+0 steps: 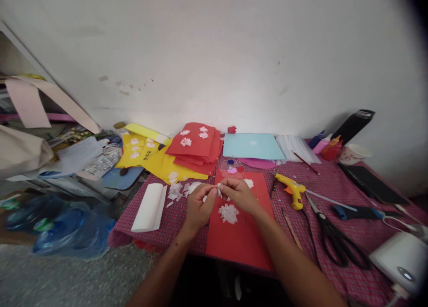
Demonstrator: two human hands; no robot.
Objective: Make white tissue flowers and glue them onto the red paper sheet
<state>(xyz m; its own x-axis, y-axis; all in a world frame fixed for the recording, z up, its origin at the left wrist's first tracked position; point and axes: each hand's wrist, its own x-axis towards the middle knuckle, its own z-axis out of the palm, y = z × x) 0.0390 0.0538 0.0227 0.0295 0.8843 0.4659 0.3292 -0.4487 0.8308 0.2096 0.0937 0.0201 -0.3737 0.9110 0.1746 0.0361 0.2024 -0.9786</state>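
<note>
White paper scrap (219, 190) pinched by nearly closed fingertips of left hand (199, 204) and right hand (242, 196) above red paper sheet (240, 243); likely being shaped, next calling for light handling.

Wall (214, 53) is lit pretty evenly, upper-right corner's blacked out, edges are stretched and kinda blurred, lower left especially.

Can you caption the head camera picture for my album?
Left hand and right hand pinch a white scrap near a ruffled white flower on red paper.
</note>
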